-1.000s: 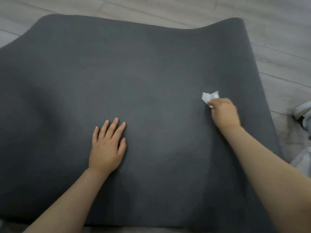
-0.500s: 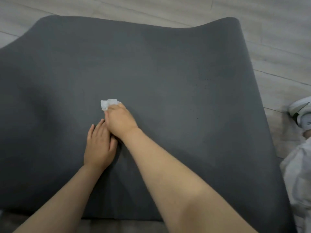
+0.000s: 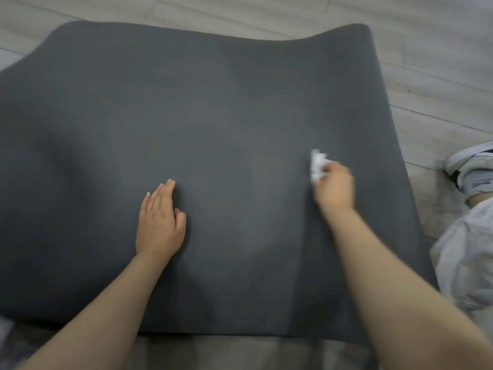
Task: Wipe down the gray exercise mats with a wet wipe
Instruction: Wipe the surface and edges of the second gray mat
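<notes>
Right now the right hand [image 3: 334, 186] pinches a crumpled white wet wipe [image 3: 317, 165] in its curled fingers and presses it to the gray exercise mat [image 3: 213, 116] near the mat's right edge; the hand is blurred, so I judge a stroke is under way. The left hand [image 3: 160, 222] lies flat with fingers straight and together, holding nothing, palm down on the mat's middle, probably to brace the person and keep the mat from sliding. Just beyond the wipe a cluster of small dark specks [image 3: 317, 122] dots the surface, a likely target. The mat rests on a pale plank floor [image 3: 440, 62], its far edge slightly wavy. A white shoe [image 3: 472, 166] sits on the floor beside the mat's right edge.
</notes>
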